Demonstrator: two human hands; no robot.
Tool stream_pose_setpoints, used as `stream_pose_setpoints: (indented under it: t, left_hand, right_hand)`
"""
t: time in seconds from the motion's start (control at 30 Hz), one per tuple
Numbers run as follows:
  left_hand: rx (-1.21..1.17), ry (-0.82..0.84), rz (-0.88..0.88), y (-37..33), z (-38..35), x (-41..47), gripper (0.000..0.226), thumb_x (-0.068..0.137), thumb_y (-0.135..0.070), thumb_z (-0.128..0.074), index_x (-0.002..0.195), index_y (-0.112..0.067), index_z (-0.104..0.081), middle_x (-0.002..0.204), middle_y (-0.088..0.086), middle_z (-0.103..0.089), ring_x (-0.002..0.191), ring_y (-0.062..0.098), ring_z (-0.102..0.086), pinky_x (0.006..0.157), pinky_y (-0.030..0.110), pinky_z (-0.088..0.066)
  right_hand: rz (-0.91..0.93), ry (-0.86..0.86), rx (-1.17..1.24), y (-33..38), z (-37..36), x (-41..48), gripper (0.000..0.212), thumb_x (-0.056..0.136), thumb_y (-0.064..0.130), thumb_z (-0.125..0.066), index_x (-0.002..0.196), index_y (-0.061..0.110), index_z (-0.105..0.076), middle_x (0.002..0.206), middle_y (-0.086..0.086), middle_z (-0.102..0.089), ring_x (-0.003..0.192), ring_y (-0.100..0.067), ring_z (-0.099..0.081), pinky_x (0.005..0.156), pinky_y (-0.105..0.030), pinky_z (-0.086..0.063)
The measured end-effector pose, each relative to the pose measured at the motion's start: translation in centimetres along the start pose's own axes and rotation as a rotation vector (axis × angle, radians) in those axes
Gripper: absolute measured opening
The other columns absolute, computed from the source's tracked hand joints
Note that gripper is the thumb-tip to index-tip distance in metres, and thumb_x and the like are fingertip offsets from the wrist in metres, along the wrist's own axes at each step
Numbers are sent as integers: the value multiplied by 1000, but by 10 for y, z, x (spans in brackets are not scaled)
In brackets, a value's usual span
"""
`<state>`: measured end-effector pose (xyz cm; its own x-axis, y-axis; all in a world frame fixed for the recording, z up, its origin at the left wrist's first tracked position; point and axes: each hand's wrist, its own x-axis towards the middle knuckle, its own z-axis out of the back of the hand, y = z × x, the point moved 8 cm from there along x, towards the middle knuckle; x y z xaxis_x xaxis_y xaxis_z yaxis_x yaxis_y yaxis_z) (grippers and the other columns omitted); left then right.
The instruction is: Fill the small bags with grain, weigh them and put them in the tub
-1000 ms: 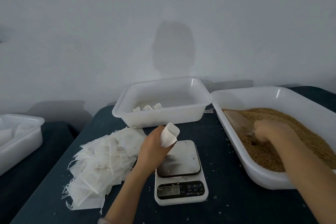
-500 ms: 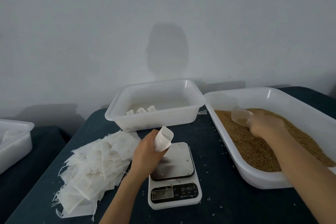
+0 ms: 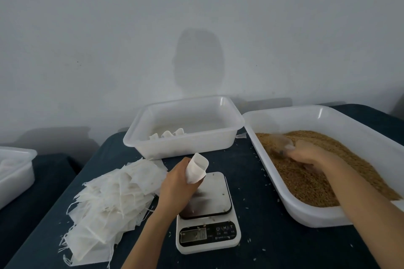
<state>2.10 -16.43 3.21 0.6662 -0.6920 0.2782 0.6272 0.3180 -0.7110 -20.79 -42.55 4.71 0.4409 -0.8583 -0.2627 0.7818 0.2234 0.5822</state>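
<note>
Grain [image 3: 317, 181] fills the large tray [image 3: 328, 116], where the right hand [image 3: 310, 155] grips a clear scoop [image 3: 279, 143], raised a moment ago and now blurred, down in the heap. In front of the tub [image 3: 181, 148], above the scale [image 3: 207, 233], the left hand [image 3: 177, 183] still holds an open small bag [image 3: 196, 168].

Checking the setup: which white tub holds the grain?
The right tub, the largest: brown grain fills it and the right hand grips a scoop in it. The middle tub holds a few bags.
</note>
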Motion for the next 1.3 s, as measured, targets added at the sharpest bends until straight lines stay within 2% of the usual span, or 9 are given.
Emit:
stream_pose_setpoints:
  t: [0.1, 0.17, 0.33, 0.47, 0.57, 0.7, 0.97, 1.17, 1.3]
  left_hand:
    - [-9, 5, 5, 0, 0, 0, 14, 84, -38, -65, 87, -33, -53, 83, -12, -64, 79, 7, -60, 71, 34, -52]
    - [-16, 7, 17, 1, 0, 1, 14, 83, -40, -65, 86, -34, -52, 83, -12, -64, 78, 6, -60, 70, 32, -52]
    - [-40, 19, 37, 4, -1, 3, 16, 82, -42, -65, 88, -39, -51, 83, -17, -64, 80, 3, -61, 68, 25, -49]
    - [-56, 34, 50, 5, -2, 3, 18, 81, -41, -69, 91, -38, -54, 83, -19, -65, 80, -1, -61, 65, 20, -45]
    - [-60, 52, 50, 6, -4, 3, 16, 80, -39, -69, 87, -39, -55, 80, -18, -66, 76, -5, -60, 61, 15, -42]
    - [-34, 53, 44, 8, -4, 3, 17, 80, -40, -70, 88, -41, -55, 81, -19, -65, 78, -4, -61, 63, 15, -45]
    - [48, 59, 3, 9, -2, 3, 28, 82, -44, -70, 105, -37, -55, 90, -19, -64, 88, 5, -62, 78, 30, -52]
    - [112, 55, -97, -5, -1, 2, 29, 80, -44, -73, 99, -32, -54, 85, -15, -62, 83, 9, -61, 70, 33, -53]
    - [100, 75, -109, -11, -3, 2, 27, 79, -48, -70, 86, -43, -45, 79, -19, -59, 76, 3, -57, 59, 23, -43]
  right_hand:
    - [-8, -37, 135, -5, 8, 6, 42, 99, 31, -51, 122, -3, -52, 80, -6, -51, 63, -16, -46, 52, -26, -37]
    - [1, -54, 300, -5, 11, 9, 38, 97, 32, -55, 109, -4, -57, 73, -8, -56, 58, -18, -49, 49, -27, -38]
    - [193, -204, 43, 16, 25, 1, 33, 100, 41, -42, 99, 12, -57, 84, -9, -64, 69, -25, -58, 61, -32, -40]
    - [400, -204, -37, 42, 21, -13, 20, 101, 31, -44, 116, 22, -53, 93, 0, -64, 75, -22, -62, 61, -31, -47]
    - [587, -178, -38, 64, 15, -28, 28, 100, 19, -48, 127, 23, -52, 113, 1, -64, 91, -20, -63, 78, -39, -54]
    - [731, -111, -50, 80, 4, -40, 33, 96, 10, -51, 123, 28, -57, 122, 5, -61, 110, -15, -57, 96, -44, -48]
    - [864, -184, -283, 97, -3, -51, 37, 93, 17, -59, 119, 43, -57, 109, 21, -59, 110, -9, -49, 112, -42, -26]
    - [1020, -298, -493, 123, 8, -69, 28, 94, 30, -55, 118, 45, -58, 108, 31, -49, 116, -2, -44, 113, -33, -11]
    - [1119, -368, -605, 143, 17, -81, 25, 93, 33, -56, 115, 45, -60, 107, 27, -55, 114, -2, -46, 113, -33, -6]
